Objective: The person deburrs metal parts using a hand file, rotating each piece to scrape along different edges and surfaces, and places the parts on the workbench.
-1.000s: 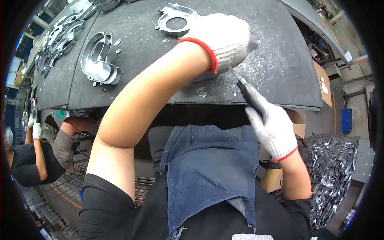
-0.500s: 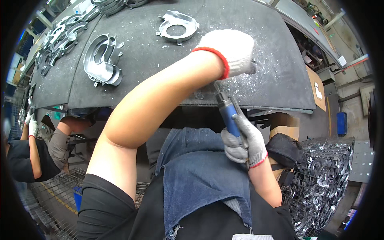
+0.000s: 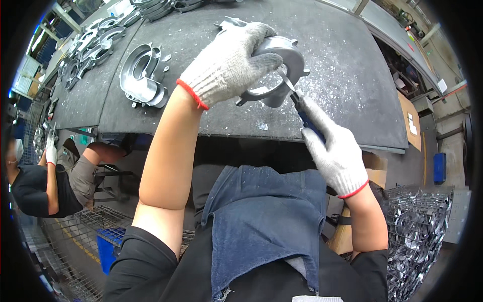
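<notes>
My left hand (image 3: 229,63), in a white knitted glove with a red cuff, grips a ring-shaped metal casting (image 3: 294,53) above the table's near part. The casting is tilted, with small tabs on its rim and a short spout at its lower side. In my gloved right hand (image 3: 339,151) is a blue-handled deburring tool (image 3: 312,123). Its narrow metal blade reaches the ring's inner edge, close to my left fingertips. Behind my left glove a piece of grey metal (image 3: 232,22) shows, mostly hidden. A curved metal casting (image 3: 143,80) lies left of my left hand.
Pale shavings are scattered over the dark table (image 3: 347,85). More castings (image 3: 93,48) are piled at its far left. At the right stands a wire cage (image 3: 417,231) full of metal parts. To the left, a co-worker (image 3: 43,186) sits wearing gloves.
My left hand has drawn back to the left, and the ring casting now shows in its grip. My right hand has risen and brought the deburring tool's blade to the ring.
</notes>
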`<state>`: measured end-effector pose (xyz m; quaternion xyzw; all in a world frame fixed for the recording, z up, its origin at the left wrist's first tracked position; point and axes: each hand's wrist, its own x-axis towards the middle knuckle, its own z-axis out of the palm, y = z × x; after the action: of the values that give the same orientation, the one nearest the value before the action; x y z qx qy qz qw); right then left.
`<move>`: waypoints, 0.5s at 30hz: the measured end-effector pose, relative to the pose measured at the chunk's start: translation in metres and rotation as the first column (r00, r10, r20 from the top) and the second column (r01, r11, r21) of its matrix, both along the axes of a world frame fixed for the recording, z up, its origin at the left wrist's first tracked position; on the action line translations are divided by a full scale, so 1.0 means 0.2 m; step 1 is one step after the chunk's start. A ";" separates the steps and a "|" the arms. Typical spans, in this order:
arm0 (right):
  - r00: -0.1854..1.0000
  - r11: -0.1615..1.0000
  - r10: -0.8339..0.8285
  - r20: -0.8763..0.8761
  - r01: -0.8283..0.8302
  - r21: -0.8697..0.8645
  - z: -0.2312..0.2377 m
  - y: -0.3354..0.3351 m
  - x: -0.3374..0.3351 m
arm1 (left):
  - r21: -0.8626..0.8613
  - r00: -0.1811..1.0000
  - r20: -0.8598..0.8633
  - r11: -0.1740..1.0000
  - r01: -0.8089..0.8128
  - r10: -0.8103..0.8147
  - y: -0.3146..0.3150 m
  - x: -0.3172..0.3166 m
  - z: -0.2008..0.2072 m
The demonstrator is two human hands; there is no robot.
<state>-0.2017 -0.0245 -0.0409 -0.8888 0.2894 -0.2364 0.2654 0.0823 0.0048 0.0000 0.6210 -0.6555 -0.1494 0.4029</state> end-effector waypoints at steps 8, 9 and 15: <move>0.994 0.891 -0.012 -0.109 0.060 0.451 -0.04 0.27 -0.05 | -0.063 0.988 0.153 0.998 0.007 0.002 0.12 -0.07 -0.05; 0.994 0.889 -0.012 -0.111 0.061 0.454 -0.04 0.30 -0.05 | -0.074 0.990 0.139 0.997 0.013 -0.002 0.12 -0.07 -0.06; 0.987 0.183 -0.151 0.051 -0.022 0.983 -0.04 0.39 -0.01 | 0.083 0.999 0.045 0.996 -0.034 0.030 0.17 -0.06 -0.05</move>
<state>-0.2036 0.0534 -0.0499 -0.4833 0.3918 -0.0682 0.7799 0.0700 0.0396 -0.0097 0.6508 -0.6473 -0.1566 0.3646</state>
